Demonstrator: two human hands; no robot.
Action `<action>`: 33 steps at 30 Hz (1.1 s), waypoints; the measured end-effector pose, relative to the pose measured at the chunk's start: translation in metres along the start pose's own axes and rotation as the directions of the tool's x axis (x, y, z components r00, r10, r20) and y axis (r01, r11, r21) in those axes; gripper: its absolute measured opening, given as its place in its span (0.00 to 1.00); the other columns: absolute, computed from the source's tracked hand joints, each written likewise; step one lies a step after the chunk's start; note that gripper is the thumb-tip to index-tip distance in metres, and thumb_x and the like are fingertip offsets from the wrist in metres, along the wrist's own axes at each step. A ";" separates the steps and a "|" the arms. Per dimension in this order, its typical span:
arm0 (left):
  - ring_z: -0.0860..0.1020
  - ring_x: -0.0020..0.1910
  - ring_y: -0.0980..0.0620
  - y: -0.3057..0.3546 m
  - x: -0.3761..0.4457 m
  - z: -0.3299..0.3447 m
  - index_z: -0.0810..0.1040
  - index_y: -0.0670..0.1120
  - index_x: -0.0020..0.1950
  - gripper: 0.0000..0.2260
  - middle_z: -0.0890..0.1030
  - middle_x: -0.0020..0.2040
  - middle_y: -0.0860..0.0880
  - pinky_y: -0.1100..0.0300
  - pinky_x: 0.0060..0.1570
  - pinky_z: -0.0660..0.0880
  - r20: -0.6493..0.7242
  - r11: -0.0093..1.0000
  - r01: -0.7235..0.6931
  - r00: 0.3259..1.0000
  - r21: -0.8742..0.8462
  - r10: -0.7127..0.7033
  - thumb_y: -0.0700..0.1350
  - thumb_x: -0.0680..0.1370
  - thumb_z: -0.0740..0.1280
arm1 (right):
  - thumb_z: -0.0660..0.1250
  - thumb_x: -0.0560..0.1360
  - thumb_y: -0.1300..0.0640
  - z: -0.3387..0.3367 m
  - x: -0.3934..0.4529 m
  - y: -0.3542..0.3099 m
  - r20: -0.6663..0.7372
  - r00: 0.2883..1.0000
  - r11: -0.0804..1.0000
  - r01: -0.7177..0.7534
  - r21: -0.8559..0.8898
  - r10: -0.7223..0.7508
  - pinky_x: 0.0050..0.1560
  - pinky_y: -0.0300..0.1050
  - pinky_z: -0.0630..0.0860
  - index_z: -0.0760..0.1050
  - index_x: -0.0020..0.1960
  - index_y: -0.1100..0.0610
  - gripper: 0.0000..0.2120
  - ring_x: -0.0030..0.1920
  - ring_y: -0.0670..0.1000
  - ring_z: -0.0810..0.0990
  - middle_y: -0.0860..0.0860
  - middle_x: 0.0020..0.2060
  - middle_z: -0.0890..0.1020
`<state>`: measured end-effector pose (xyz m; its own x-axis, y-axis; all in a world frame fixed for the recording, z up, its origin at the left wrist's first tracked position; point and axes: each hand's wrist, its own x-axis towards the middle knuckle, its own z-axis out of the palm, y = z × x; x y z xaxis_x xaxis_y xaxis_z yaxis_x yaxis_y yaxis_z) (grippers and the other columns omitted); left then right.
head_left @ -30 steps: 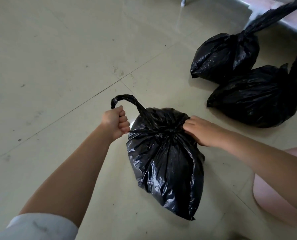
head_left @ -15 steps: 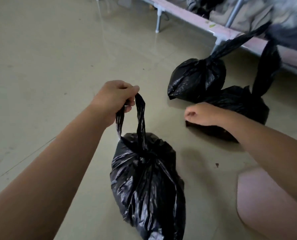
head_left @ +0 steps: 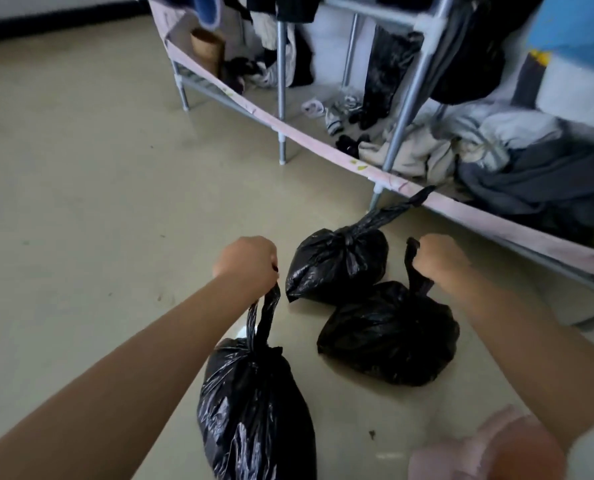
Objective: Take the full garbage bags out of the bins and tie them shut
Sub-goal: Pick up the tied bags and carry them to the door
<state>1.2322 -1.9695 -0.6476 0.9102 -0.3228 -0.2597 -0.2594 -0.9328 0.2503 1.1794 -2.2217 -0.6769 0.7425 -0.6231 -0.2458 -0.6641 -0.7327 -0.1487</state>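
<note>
Head view: left hand (head_left: 245, 259) is fisted on the knotted neck of the nearest bag (head_left: 254, 414), which hangs low over the floor. Right hand (head_left: 439, 256) closes on the tail of a second bag (head_left: 390, 336) resting on the floor, touching a third tied bag (head_left: 337, 263). Tying looks finished; lifting seems next. A clothes rack (head_left: 409, 88) crowds behind.

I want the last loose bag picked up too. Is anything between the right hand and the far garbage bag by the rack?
Nothing visible blocks it. The right hand is closed on the tail of the near bag; the far bag sits just beyond on open floor, touching that near bag.
</note>
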 end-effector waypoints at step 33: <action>0.76 0.57 0.45 -0.008 0.083 -0.111 0.76 0.44 0.58 0.12 0.78 0.57 0.45 0.59 0.47 0.72 0.456 0.998 0.041 0.890 -0.039 -0.019 0.40 0.76 0.60 | 0.57 0.73 0.65 -0.085 0.038 -0.143 0.146 0.985 0.943 -0.135 0.305 0.093 0.38 0.43 0.62 0.62 0.27 0.59 0.16 0.38 0.55 0.69 0.52 0.26 0.67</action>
<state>1.3454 -1.9705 -0.5678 0.6671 -0.3427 -0.6615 -0.2091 -0.9383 0.2753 1.3101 -2.1646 -0.5835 0.6565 -0.6422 -0.3957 -0.7527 -0.5233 -0.3995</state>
